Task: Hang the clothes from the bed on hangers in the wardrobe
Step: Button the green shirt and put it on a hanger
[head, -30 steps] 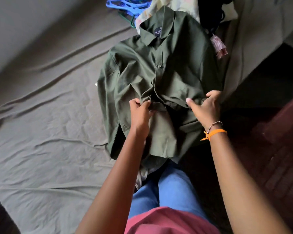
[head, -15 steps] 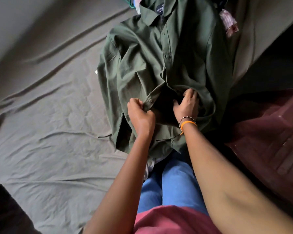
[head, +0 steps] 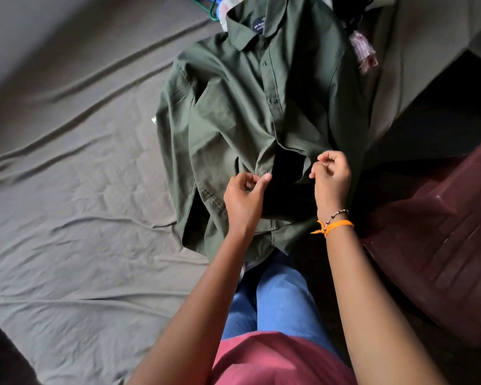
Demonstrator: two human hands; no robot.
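A bed (head: 75,207) under a wrinkled grey-brown sheet fills most of the view. At its near edge lies an olive-green button-up shirt (head: 233,115), front side up, its long axis running from the near edge toward the far side: collar away from the person, hem hanging over the edge by their knees. The upper buttons are done up; below them the placket gapes open onto a dark space. Beyond the collar, toward the bed's far side, sit a small heap of other clothes (head: 364,51) and blue and green plastic hangers (head: 210,4), only partly in view. The left hand (head: 243,198) pinches the shirt's left front edge just below a button, thumb against curled fingers. The right hand (head: 331,176), with an orange thread and a bead bracelet at the wrist, is curled at the opposite front edge, its fingertips pinching the cloth. Inside the collar a dark label (head: 259,24) reads partly "KO PUS"; the rest is illegible.
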